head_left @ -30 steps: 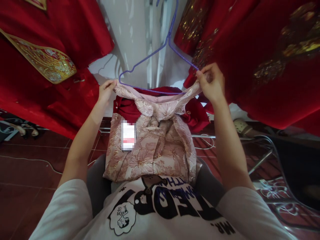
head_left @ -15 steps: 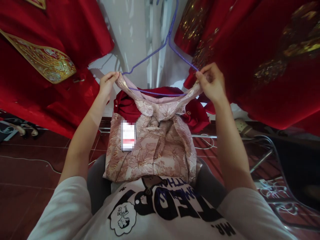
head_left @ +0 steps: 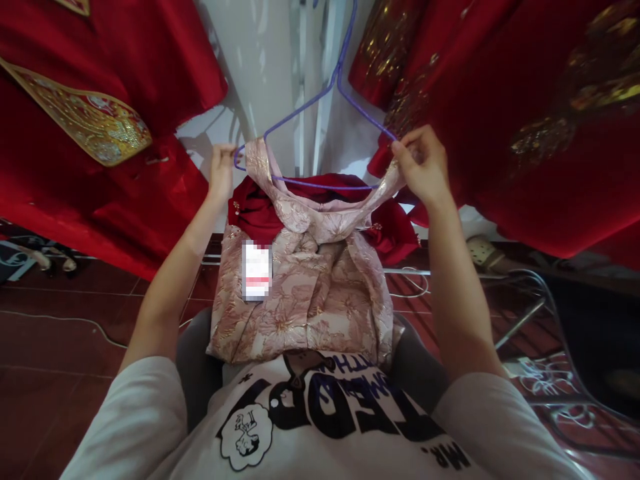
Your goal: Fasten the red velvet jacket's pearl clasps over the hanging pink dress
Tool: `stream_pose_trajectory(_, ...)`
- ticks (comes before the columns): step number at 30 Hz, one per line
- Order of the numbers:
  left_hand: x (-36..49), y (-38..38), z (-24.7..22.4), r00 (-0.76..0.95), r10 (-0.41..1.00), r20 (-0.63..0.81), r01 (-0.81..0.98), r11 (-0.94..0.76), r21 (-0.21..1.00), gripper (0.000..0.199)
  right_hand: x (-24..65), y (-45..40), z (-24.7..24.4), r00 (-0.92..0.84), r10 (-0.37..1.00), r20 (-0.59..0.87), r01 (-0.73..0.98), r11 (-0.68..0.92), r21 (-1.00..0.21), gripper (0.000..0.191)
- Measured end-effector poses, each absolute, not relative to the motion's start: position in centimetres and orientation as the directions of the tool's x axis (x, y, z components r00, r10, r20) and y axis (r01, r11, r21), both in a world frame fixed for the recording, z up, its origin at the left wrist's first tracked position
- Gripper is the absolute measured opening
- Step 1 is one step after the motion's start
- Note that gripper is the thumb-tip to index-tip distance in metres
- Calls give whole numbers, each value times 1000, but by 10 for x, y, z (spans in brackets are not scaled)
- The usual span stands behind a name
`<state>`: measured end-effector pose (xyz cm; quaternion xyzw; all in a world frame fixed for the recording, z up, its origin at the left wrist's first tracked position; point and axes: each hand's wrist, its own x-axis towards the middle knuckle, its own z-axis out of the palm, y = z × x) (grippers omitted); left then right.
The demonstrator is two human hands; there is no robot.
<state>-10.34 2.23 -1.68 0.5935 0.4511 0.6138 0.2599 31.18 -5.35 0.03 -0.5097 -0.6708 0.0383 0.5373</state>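
L hand [head_left: 223, 173] moved, hanger [head_left: 305, 127] by red robes [head_left: 525, 133].

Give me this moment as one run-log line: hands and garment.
left hand: at purple wire hanger end | right hand: pinching pink brocade jacket shoulder against hanger

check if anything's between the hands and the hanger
Nothing visible stands in the way. The left hand and right hand are both at the ends of the purple wire hanger, and the shoulders of the pink brocade jacket are gathered there without blocking it.
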Motion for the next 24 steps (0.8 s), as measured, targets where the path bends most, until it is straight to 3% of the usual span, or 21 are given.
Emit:
stream_pose_trajectory(2, -107, 9, -39, -260, 803, 537, 316, -455, 833, 38, 312, -52, 0, 107, 736, 668, 646, 459, -610, 19)
stream_pose_trajectory(6, -118, -17, -71, -163, 793, 587, 544, -424, 724, 57, 313, -51, 1, 127, 749, 651, 645, 436, -628, 18)
stream_pose_trajectory(11, -148, -8, -49, -4, 971, 241, 476, -210, 854, 48, 312, -52, 3, 124, 755, 644, 650, 429, -627, 20)
stream_pose_trajectory(13, -155, 6, -27, -30, 972, 234, 398, -203, 895, 47, 311, -54, 4, 115, 751, 650, 649, 438, -621, 20)
stream_pose_trajectory(16, -145, 24, 12, -200, 923, 328, 459, -208, 864, 33, 308, -60, 6, 111, 747, 655, 650, 444, -617, 21)
stream_pose_trajectory(19, -105, 21, 47, -273, 814, 513, 566, -295, 770, 45, 300, -75, 8, 122, 723, 680, 629, 474, -617, 27)
stream_pose_trajectory(24, -22, -30, 66, 81, 686, 723, 532, -643, 551, 35, 295, -99, 12, 106, 725, 680, 610, 493, -620, 45)
